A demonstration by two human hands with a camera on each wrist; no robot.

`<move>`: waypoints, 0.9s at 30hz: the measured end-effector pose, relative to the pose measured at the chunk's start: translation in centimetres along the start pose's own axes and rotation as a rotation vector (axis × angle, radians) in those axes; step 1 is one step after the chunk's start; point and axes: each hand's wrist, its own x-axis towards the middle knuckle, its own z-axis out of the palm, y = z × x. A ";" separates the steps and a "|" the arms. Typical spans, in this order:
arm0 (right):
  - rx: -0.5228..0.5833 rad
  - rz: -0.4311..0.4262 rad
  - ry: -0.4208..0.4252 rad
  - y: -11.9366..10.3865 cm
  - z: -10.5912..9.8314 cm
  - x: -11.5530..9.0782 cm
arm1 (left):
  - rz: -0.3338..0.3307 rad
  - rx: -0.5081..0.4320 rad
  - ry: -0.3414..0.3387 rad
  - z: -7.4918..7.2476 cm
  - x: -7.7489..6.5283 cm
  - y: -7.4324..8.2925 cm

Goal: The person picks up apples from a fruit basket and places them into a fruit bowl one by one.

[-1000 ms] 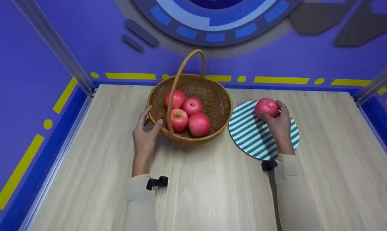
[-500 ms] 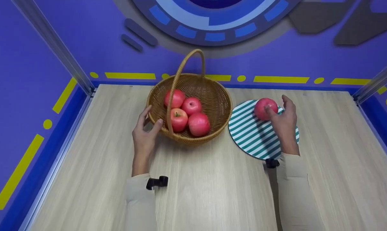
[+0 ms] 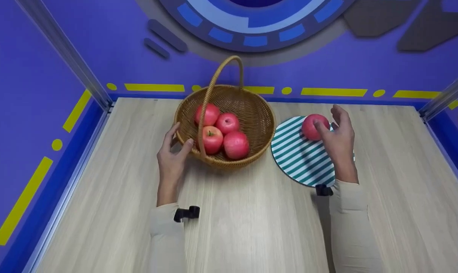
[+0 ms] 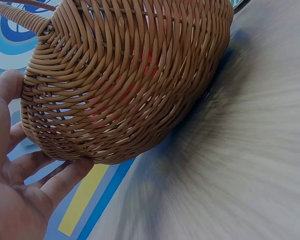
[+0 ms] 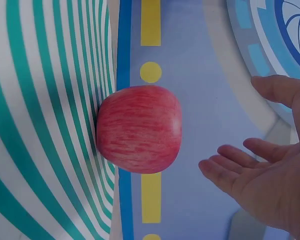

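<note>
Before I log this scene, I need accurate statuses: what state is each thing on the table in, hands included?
Wicker basket: upright, handle raised
Basket apples: four visible, grouped inside
Striped mat: flat on the table
Lone apple: resting on the mat, ungripped
Left hand: holding the basket's side
Right hand: clear of the lone apple

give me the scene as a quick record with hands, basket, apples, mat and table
left hand: holds the side of the wicker basket
basket: four red apples inside, handle raised
right hand: open, apart from the lone apple
lone apple: on the striped mat
mat: round, green and white, right of the basket
table: light wood grain
</note>
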 end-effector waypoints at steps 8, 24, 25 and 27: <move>0.019 -0.008 -0.039 -0.4 0.3 -0.2 | 0.007 -0.004 -0.001 -0.1 0.0 -0.1; 0.005 -0.044 -0.114 -2.2 1.4 -1.1 | 0.006 0.005 -0.006 0.0 0.1 0.0; -0.001 -0.042 -0.120 -2.4 1.5 -1.1 | 0.003 0.004 -0.006 0.0 0.1 0.1; -0.012 -0.048 -0.130 -2.7 1.7 -1.3 | 0.001 0.002 -0.005 0.0 0.0 0.1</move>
